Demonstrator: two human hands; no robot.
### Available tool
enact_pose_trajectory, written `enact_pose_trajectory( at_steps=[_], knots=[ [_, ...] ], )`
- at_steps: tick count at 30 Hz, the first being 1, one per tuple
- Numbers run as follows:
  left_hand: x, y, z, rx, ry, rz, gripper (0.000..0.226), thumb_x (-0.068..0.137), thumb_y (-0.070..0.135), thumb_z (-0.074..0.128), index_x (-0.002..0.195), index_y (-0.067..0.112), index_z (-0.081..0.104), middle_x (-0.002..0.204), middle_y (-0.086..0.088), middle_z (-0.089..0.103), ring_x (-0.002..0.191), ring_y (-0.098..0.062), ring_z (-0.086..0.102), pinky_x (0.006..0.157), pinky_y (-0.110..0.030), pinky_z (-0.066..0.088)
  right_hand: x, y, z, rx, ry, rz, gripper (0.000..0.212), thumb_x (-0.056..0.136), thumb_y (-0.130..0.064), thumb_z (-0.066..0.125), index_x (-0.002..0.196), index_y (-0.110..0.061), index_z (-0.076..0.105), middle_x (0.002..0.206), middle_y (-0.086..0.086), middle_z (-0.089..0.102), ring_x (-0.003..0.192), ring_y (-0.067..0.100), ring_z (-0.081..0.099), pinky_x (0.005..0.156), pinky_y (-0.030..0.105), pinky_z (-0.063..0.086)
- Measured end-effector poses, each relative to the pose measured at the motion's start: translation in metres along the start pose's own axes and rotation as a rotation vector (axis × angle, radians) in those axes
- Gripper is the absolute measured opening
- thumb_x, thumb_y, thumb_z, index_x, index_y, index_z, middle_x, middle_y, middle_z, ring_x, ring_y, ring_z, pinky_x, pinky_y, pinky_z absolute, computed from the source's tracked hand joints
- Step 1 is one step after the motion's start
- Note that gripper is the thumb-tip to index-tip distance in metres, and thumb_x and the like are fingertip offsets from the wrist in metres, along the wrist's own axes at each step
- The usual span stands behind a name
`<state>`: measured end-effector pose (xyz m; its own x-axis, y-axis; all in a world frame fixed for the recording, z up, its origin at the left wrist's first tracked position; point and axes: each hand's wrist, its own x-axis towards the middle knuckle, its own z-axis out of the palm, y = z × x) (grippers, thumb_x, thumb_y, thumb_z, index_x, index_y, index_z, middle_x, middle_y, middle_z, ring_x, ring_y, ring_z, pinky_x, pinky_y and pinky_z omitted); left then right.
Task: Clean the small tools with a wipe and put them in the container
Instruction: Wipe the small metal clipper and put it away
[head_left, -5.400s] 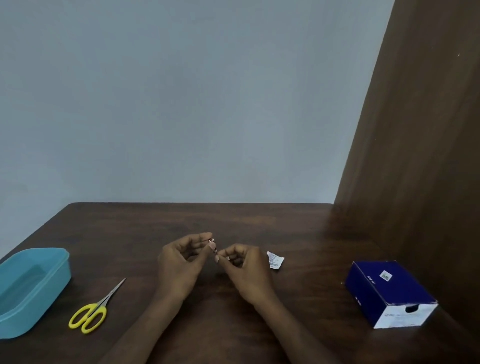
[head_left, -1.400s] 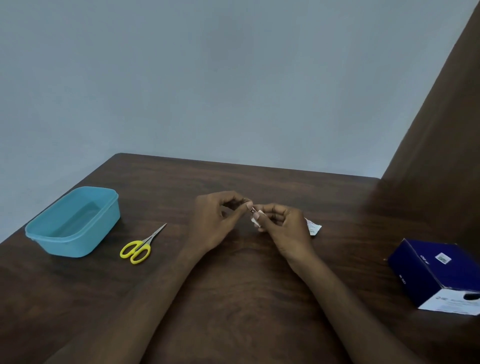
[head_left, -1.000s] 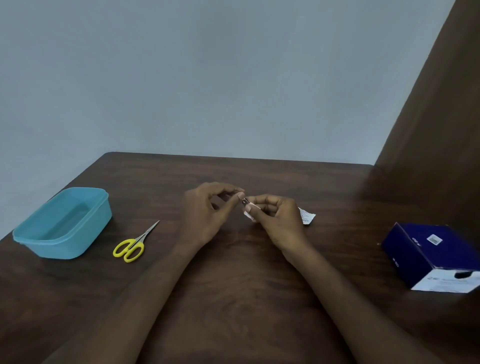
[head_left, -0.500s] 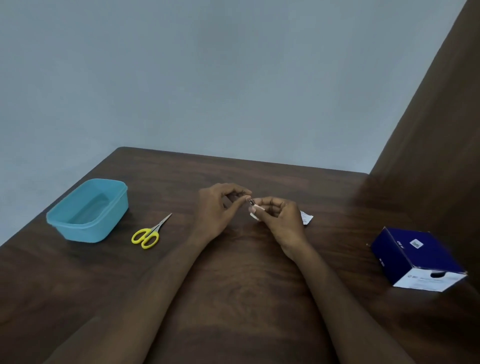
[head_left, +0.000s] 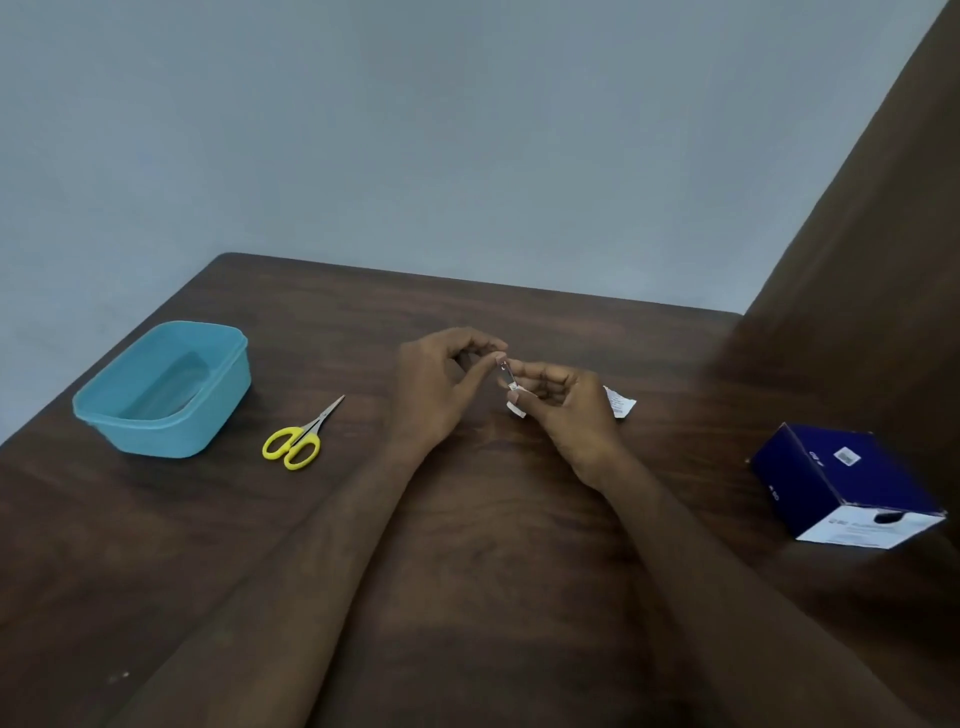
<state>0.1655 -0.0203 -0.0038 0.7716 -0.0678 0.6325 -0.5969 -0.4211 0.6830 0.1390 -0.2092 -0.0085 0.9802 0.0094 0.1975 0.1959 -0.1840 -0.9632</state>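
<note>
Pinched small metal tool (head_left: 506, 373) between left hand (head_left: 441, 387) and right hand (head_left: 558, 402) with wipe (head_left: 518, 408) — long axis near upright — container (head_left: 163, 387) well left, nearer left hand.

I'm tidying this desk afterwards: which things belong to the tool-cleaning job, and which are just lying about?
In the job:
small metal tool, pinched by left hand
white wipe, held by right hand
yellow-handled scissors
empty blue plastic container

Lying about:
torn white sachet
dark blue cardboard box
</note>
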Motion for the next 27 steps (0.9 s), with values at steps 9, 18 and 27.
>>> enact_pose_trajectory(
  at_steps=[9,18,27],
  knots=[
    [0.004,0.000,0.003,-0.005,-0.048,0.032,0.007,0.095,0.027,0.083,0.101,0.026,0.084,0.092,0.015,0.081,0.076,-0.001,0.070,0.067,-0.013,0.048,0.006,0.002,-0.002,0.108,0.074,0.010,0.007,0.094,-0.017,0.079,0.098,-0.010,0.082,0.086,0.007,0.082,0.069,0.006,0.066,0.069,0.021,0.054],
    [0.005,-0.002,0.003,0.053,-0.033,0.088,0.011,0.095,0.024,0.083,0.104,0.020,0.084,0.097,0.013,0.081,0.077,0.006,0.067,0.069,-0.006,0.045,0.016,0.006,-0.002,0.069,0.071,0.022,0.015,0.088,-0.024,0.086,0.092,-0.011,0.081,0.075,0.006,0.078,0.062,0.008,0.065,0.060,0.021,0.052],
    [0.005,0.002,0.003,0.034,0.013,0.059,0.005,0.095,0.024,0.083,0.100,0.022,0.084,0.096,0.016,0.081,0.072,-0.010,0.068,0.063,-0.012,0.046,0.015,0.006,-0.003,0.087,0.009,-0.013,0.011,0.088,-0.020,0.086,0.097,-0.015,0.081,0.084,0.009,0.081,0.069,0.009,0.067,0.066,0.025,0.054]
  ],
)
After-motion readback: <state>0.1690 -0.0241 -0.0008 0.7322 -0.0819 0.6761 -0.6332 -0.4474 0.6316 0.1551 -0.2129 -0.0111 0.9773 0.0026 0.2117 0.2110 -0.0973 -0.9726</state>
